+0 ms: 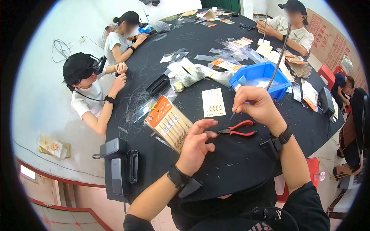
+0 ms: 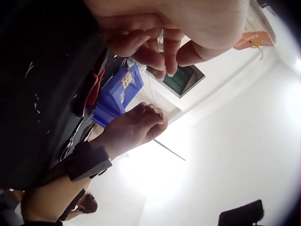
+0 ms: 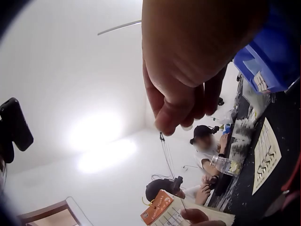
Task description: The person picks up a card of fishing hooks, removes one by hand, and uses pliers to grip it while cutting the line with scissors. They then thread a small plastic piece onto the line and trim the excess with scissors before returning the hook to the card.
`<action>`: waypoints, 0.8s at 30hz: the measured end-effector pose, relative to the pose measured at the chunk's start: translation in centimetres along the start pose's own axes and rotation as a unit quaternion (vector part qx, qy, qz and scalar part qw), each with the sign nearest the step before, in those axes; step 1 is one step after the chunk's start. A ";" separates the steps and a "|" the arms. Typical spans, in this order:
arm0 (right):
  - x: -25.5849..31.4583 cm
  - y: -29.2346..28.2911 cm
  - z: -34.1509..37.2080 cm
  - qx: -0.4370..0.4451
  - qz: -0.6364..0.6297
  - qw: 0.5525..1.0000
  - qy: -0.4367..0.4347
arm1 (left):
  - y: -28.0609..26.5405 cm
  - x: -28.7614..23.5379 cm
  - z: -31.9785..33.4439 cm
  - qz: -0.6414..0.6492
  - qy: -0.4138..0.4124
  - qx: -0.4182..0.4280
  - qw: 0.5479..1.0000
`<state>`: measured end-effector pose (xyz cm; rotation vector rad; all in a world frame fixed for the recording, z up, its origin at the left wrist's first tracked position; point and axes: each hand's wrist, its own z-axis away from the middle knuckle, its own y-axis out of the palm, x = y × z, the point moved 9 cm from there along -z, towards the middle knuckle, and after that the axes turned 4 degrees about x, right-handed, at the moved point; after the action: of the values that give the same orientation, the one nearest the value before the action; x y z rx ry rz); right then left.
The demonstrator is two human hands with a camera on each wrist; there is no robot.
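Note:
Over the table, my right hand (image 1: 254,106) pinches a small dark piece (image 3: 162,136) between thumb and fingertips. Thin fishing line (image 3: 167,153) trails from it towards my left hand. My left hand (image 1: 195,144) is palm up with bent, spread fingers, and the line (image 2: 151,89) runs from its fingertips; the grip there is partly hidden. Red-handled pliers (image 1: 241,129) lie between the hands. Left of them is an orange-topped pack of fishing hook cards (image 1: 169,123), close by my left fingers. Another card with a row of hooks (image 1: 213,102) lies flat beyond.
A blue bin (image 1: 264,75) stands behind my right hand, and a thin metal rod (image 1: 280,54) rises there. Plastic sleeves (image 1: 231,52), a jar (image 1: 177,82) and tangled line (image 1: 133,92) cover the table farther off. Black power banks (image 1: 118,175) sit at the left edge. Three people work around the table.

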<state>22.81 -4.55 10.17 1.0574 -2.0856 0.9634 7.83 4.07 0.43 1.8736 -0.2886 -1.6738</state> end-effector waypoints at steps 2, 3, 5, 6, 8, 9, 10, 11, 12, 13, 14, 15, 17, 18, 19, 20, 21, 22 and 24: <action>0.0 0.8 0.0 0.026 -0.008 1.000 0.003 | 0.7 0.1 0.1 -0.066 0.017 0.017 0.998; 0.0 1.3 0.0 0.040 -0.012 0.999 0.004 | 1.0 0.0 0.2 -0.099 0.026 0.024 0.994; 0.4 2.2 -0.1 0.063 -0.021 0.998 0.000 | 1.3 -0.4 0.5 -0.159 0.038 0.028 0.986; 0.5 2.7 -0.1 0.074 -0.025 0.997 -0.001 | 1.3 -0.6 0.5 -0.184 0.053 0.026 0.981; 0.8 3.4 -0.1 0.083 -0.027 0.996 -0.002 | 1.3 -1.1 0.6 -0.221 0.077 0.013 0.972; 0.8 3.6 -0.1 0.087 -0.028 0.996 -0.003 | 1.3 -1.2 0.6 -0.218 0.075 0.017 0.973; 0.9 3.8 -0.1 0.090 -0.026 0.996 -0.012 | 1.4 -1.3 0.6 -0.215 0.073 0.022 0.974; 1.1 4.0 -0.1 0.093 -0.025 0.995 -0.022 | 1.4 -1.3 0.7 -0.213 0.071 0.026 0.974; 1.2 4.2 -0.1 0.096 -0.024 0.995 -0.031 | 1.4 -1.2 0.7 -0.217 0.072 0.025 0.973; 1.2 4.4 -0.1 0.101 -0.021 0.994 -0.029 | 1.4 -1.0 0.8 -0.221 0.073 0.024 0.972; 1.3 4.7 -0.1 0.106 -0.018 0.994 -0.026 | 1.4 -0.9 0.8 -0.226 0.074 0.024 0.971; 1.4 4.9 -0.1 0.111 -0.014 0.993 -0.023 | 1.3 -0.9 0.8 -0.224 0.075 0.027 0.971; 1.4 5.0 -0.1 0.111 -0.006 0.994 -0.020 | 1.1 -0.7 0.8 -0.220 0.077 0.032 0.972; 1.4 5.1 -0.1 0.112 -0.002 0.994 -0.018 | 1.0 -0.7 0.8 -0.213 0.072 0.022 0.974; 1.3 5.1 0.0 0.111 -0.001 0.994 -0.019 | 1.0 -0.7 0.8 -0.207 0.067 0.011 0.976; 1.1 5.1 0.0 0.110 0.000 0.994 -0.021 | 0.9 -0.7 0.9 -0.200 0.062 0.000 0.978; 1.0 5.1 0.0 0.110 0.000 0.994 -0.022 | 0.8 -0.6 0.9 -0.198 0.059 -0.001 0.978; 1.0 5.2 0.0 0.113 0.002 0.993 -0.021 | 0.8 -0.6 0.9 -0.196 0.056 -0.001 0.979; 1.0 5.2 0.0 0.118 0.005 0.993 -0.021 | 0.7 -0.6 0.8 -0.193 0.056 0.000 0.980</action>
<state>17.86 -2.80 9.24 1.1937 -2.0485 1.2254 7.12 3.56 1.33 2.1145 0.1320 -1.8012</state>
